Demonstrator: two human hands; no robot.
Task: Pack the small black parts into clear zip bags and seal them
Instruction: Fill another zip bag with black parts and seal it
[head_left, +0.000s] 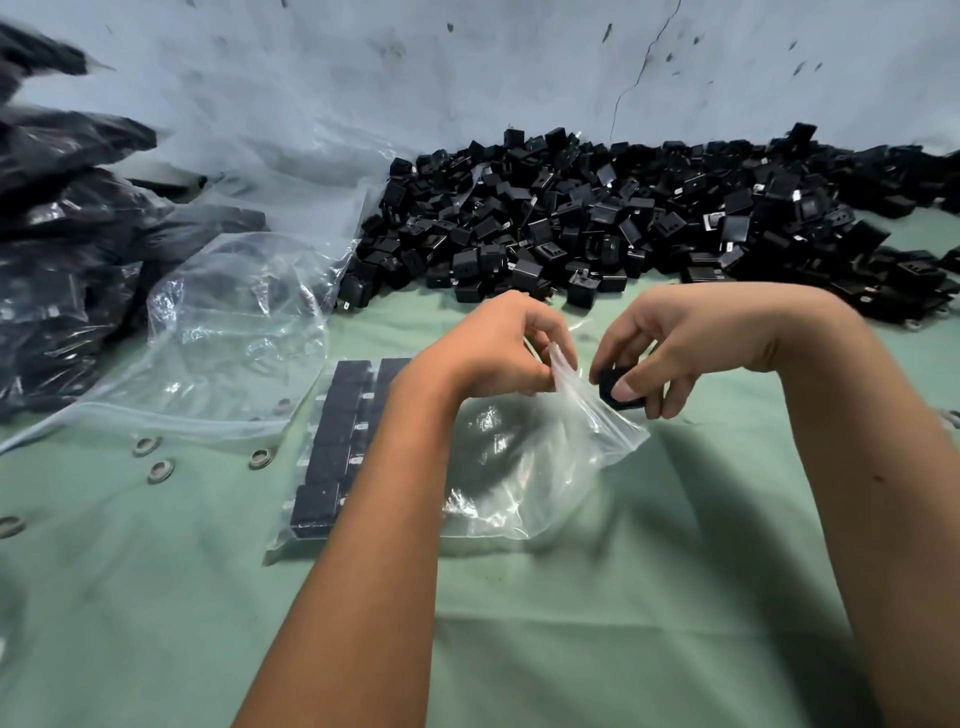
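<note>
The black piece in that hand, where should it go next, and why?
Probably straight into the clear zip bag. The left hand pinches its mouth open, and the right hand holds the black piece right beside that opening, not yet inside.

Soft, even, rather cool light fills the scene, bright enough to show detail. The arms throw broad, soft-edged shadows onto the green cloth (545, 649), darkest just right of the clear zip bag (524, 467). White glare flecks the crinkled film of that bag and of the loose plastic left of it. The far left edge, well away from the bag, is smeared with blur. Wide-angle distortion bows the pile of black parts (623, 218) beyond the bag and bends the wall behind.
</note>
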